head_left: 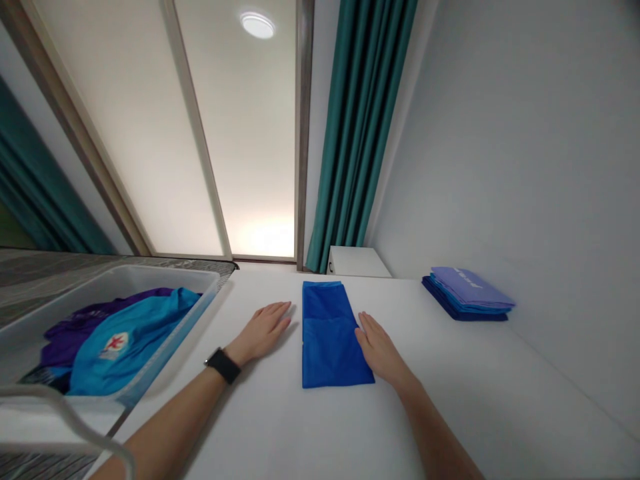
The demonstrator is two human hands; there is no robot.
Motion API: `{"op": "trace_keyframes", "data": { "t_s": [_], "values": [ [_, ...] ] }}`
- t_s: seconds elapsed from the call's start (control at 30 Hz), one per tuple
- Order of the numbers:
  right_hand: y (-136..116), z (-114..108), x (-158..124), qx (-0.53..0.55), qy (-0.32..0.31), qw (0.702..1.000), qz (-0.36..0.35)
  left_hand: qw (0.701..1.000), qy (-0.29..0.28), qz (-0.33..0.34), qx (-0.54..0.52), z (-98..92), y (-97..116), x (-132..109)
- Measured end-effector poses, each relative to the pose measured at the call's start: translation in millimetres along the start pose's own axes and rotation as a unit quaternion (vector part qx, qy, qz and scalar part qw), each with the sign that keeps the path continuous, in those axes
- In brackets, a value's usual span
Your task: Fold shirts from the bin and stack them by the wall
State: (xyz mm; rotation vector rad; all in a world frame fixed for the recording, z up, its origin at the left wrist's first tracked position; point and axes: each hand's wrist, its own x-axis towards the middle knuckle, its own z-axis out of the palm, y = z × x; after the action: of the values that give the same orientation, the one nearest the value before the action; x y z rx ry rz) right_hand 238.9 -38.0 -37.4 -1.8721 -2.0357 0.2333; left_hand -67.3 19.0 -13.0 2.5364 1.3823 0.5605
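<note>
A blue garment [334,347], folded into a narrow upright rectangle, lies flat on the white table [280,427]. Its upper part shows a fold line across it. My left hand [264,330], with a dark watch at the wrist, is just left of the garment, apart from it, fingers stretched out and holding nothing. My right hand [380,347] rests flat along the garment's right edge, its fingers extended and touching or overlapping that edge.
On the left stands a translucent plastic bin [207,293] holding purple and light-blue clothes [145,340]. A stack of folded clothes [467,293] sits at the right by the wall. A white cabinet [357,261] and a green curtain [360,133] are behind the table.
</note>
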Motion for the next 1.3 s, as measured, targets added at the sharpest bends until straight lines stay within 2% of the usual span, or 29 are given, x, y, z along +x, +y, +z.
{"op": "trace_keyframes", "data": {
  "t_s": [0.1, 0.27, 0.37, 0.47, 0.67, 0.8, 0.93, 1.13, 1.3],
  "values": [
    [5.1, 2.5, -0.3, -0.015, -0.017, 1.0, 0.012, 1.0, 0.021, -0.001, -0.016, 1.3, -6.1, 2.6],
    [3.2, 0.1, 1.5, -0.014, 0.008, 1.0, -0.007, 0.996, 0.039, 0.035, -0.068, 1.2, 17.8, 3.5],
    [3.6, -5.7, 9.5, 0.0, 0.036, 0.999, 0.003, 0.996, 0.046, 0.02, -0.072, 2.1, 30.5, 5.4],
    [1.8, -12.3, 17.4, 0.006, 0.049, 0.998, 0.035, 0.996, 0.038, 0.009, -0.077, 4.6, 33.2, 8.3],
    [-11.2, -26.6, 31.7, -0.051, -0.009, 0.999, 0.011, 0.988, 0.046, -0.011, -0.148, 7.7, 23.0, 11.9],
    [-17.3, -27.2, 42.4, -0.087, -0.035, 0.996, 0.006, 0.981, 0.046, -0.039, -0.186, 6.9, 20.7, 13.0],
    [-17.4, -18.7, 45.1, -0.088, -0.025, 0.996, 0.014, 0.986, 0.032, -0.057, -0.154, 6.4, 28.9, 16.7],
    [-16.3, -12.6, 41.4, -0.102, 0.005, 0.995, -0.009, 0.993, 0.01, -0.061, -0.102, 9.5, 45.2, 20.7],
    [-15.3, -9.1, 41.9, -0.096, 0.004, 0.995, -0.018, 0.996, 0.005, -0.073, -0.058, 12.4, 48.0, 20.9]
  ]
}}
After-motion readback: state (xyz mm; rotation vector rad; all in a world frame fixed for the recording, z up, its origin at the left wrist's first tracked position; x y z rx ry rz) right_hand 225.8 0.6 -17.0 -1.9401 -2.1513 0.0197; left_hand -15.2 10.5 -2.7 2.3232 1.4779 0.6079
